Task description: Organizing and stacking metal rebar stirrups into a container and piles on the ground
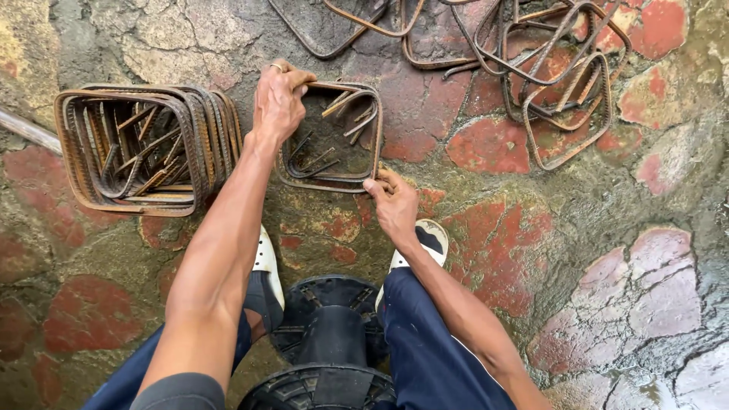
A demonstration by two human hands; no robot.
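The left hand (279,99) gripped the top left corner of a small bundle of square rebar stirrups (334,137) lying on the stone floor (607,228). The right hand (393,205) pinched the bundle's lower right corner. Left of the bundle lay a larger stack of stirrups (144,148), just beside it. Beyond the bundle, loose stirrups (562,76) were scattered. Nearer than the bundle stood a black plastic stool (330,342), between the person's knees.

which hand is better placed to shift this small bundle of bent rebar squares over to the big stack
Likely the left hand: it grips the small bundle's top corner on the side facing the big stack. The right hand only touches the bundle's far lower corner.
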